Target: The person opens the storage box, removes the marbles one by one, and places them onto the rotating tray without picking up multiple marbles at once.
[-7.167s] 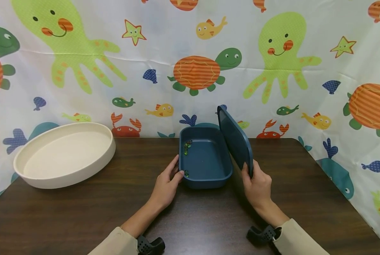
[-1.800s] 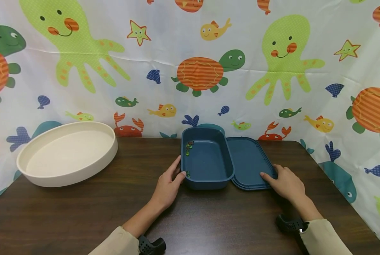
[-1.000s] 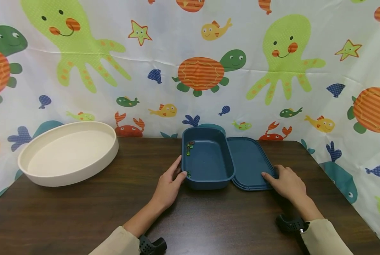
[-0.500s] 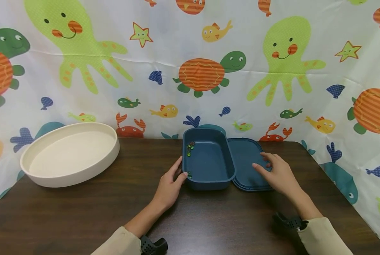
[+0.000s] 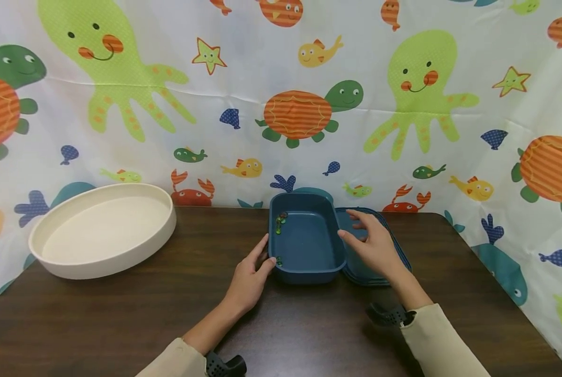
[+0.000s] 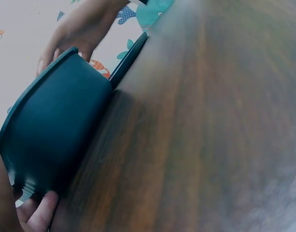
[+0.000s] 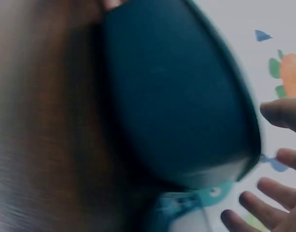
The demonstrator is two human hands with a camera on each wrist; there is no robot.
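Observation:
A blue rectangular container (image 5: 309, 277) stands uncovered on the table. Small shiny green and brown pieces, like glass beads (image 5: 279, 222), lie along the left side inside it. My left hand (image 5: 246, 280) grips the container's near left side, its thumb at the rim and its fingers against the outer wall. The matching blue lid (image 5: 397, 243) lies flat on the right, partly hidden by my right hand (image 5: 375, 246). That hand hovers by the container's right rim with fingers spread and nothing in them. In the right wrist view, its fingertips (image 7: 268, 110) stand apart from the wall.
To the left, a large round cream tray (image 5: 101, 225) with a low wall sits on the dark wooden table (image 5: 304, 324). Behind the table hangs a white curtain (image 5: 243, 63) printed with sea animals.
The lid was tilted upright in my right hand, then laid flat right of the container. My right hand has since let go of it and moved left toward the container's rim. My left hand stays put.

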